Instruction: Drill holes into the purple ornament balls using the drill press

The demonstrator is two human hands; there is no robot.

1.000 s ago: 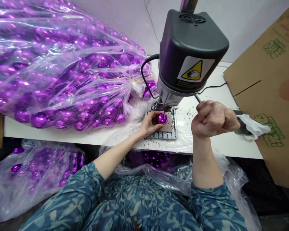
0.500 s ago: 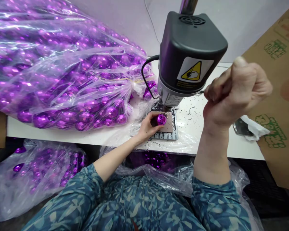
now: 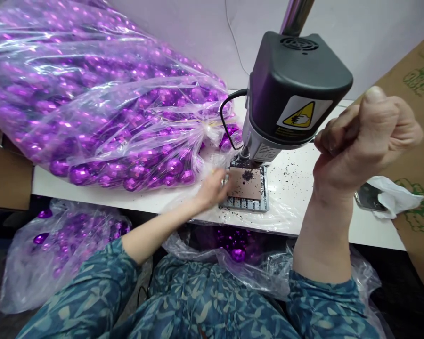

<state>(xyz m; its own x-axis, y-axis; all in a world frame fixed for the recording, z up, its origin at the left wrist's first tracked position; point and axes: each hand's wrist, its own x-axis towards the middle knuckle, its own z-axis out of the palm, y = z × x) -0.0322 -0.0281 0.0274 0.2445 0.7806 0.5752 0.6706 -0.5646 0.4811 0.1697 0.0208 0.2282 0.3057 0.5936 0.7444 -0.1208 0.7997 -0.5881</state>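
Note:
My right hand (image 3: 367,136) is raised in a fist at the right of the grey bench drill (image 3: 297,89), fingers wrapped round its lever, which is mostly hidden. My left hand (image 3: 214,188) is blurred at the left edge of the drill's small base plate (image 3: 249,188); its fingers are smeared. The plate bears only a little heap of dark chips (image 3: 247,175). A purple faceted ball (image 3: 237,254) shows below the table edge, in the clear bag on my lap (image 3: 205,247).
A big clear bag of purple balls (image 3: 109,117) fills the table's left half. Another such bag (image 3: 63,235) lies under the table. A phone (image 3: 369,195) with a white cloth (image 3: 392,197) and a cardboard box (image 3: 422,155) are on the right. Dark chips litter the white table (image 3: 293,183).
The purple ball my left hand held under the drill is gone from the plate, and the hand has slid left. My right hand went up with the lever.

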